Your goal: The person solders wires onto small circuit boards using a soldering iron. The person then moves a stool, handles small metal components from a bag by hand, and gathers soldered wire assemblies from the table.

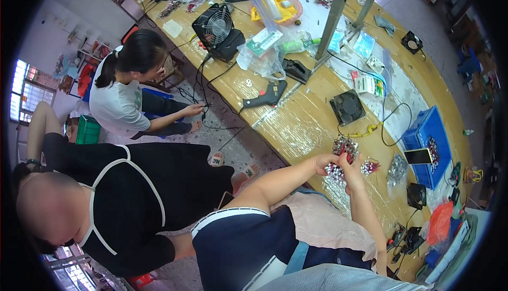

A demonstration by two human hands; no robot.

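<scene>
Both of my hands are together over the near edge of the wooden table, closed on a bunch of small shiny silver and red pieces [345, 144]. My left hand [323, 164] grips it from the left, and my right hand [352, 173] from the right. The pieces stick out above and below my fingers; their exact kind is too small to make out. Just right of my right hand, more small red and silver pieces [370, 167] lie on the table. A clear plastic bag [397, 170] sits farther right.
A black fan [347, 108] stands beyond my hands, and a glue gun [265, 96] lies to its left. On the right, a blue bin [442, 132] holds shiny pieces, with a phone [418, 156] on it. One person [119, 100] sits across the corner; another [137, 185] is at my left.
</scene>
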